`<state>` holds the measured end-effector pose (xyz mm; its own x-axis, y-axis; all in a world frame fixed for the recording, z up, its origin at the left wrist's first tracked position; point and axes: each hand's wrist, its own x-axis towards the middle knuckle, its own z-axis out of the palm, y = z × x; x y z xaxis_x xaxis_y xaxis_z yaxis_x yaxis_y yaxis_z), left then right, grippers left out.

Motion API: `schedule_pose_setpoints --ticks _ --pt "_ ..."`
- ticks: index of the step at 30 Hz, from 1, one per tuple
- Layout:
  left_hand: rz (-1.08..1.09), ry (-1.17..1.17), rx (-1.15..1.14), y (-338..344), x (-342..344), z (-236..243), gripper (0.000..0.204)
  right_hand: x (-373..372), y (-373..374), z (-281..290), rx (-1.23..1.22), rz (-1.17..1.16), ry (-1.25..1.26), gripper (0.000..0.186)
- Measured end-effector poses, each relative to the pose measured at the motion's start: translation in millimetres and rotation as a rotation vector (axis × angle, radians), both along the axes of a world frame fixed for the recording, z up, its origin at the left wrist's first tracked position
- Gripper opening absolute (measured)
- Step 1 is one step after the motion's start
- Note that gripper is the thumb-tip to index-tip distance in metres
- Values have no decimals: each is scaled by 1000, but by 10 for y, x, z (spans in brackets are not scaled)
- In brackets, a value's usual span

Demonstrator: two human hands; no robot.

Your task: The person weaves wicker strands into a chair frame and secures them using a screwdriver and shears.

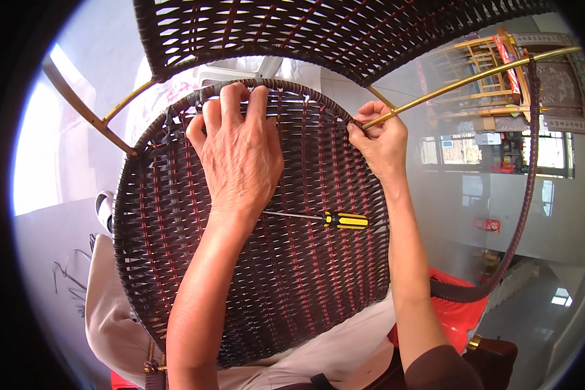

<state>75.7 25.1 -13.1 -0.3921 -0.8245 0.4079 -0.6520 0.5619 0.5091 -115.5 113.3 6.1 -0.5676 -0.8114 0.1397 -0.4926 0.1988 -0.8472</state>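
"What's the room like around you?"

"A glossy grey floor [461,224] full of reflections, with bright light coming in on my left."

"Count what you have there, nearest first."

"My beige trousers [107,318], then one woven seat [305,270] above them. One screwdriver [346,221] lies on the weave. My two hands are at the seat's far part, with one back panel [344,39] past them and wooden furniture [487,78] farther off, upper right."

"And what are they made of?"

"The seat is rounded, dark brown strands with reddish ones running through, gaps showing between them and a thick wrapped rim. The screwdriver has a thin metal shaft and a yellow-and-black handle turned to my right. One smooth gold-coloured rod [468,83] slants from the rim to the upper right, near a curved, dark wrapped hoop [533,143]. The panel is an open lattice."

"Your hands?"

"My left hand [240,156] lies back up, fingers spread and bent over the weave just inside the far rim. The tips are hidden, so I can't tell whether they grip a strand. My right hand [385,144] is at the rim's right side, thumb and fingers drawn together by the rod's lower end. I can't tell what, if anything, they pinch."
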Motion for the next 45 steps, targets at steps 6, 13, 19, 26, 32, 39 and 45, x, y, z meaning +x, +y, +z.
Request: schedule_pose_setpoints --ticks 6,13,19,26,32,39,45 --pt "1 -8 -25 2 2 -32 39 47 51 -78 1 -66 258 31" --pt "-7 -37 8 12 -9 -3 34 125 59 -68 7 -144 422 31" --pt "8 -35 -20 11 4 8 38 162 32 -68 -34 -150 390 29" --pt "-4 -20 -45 7 -22 -20 38 85 -19 -48 -58 -140 218 23" --pt "-20 -4 -10 -11 1 -9 36 -46 -61 35 73 -110 -61 11" --pt "-19 30 -33 -10 13 7 38 -10 -194 68 132 -89 -217 8" --pt "-8 30 -41 -11 12 12 37 44 -188 111 142 -98 -118 8"
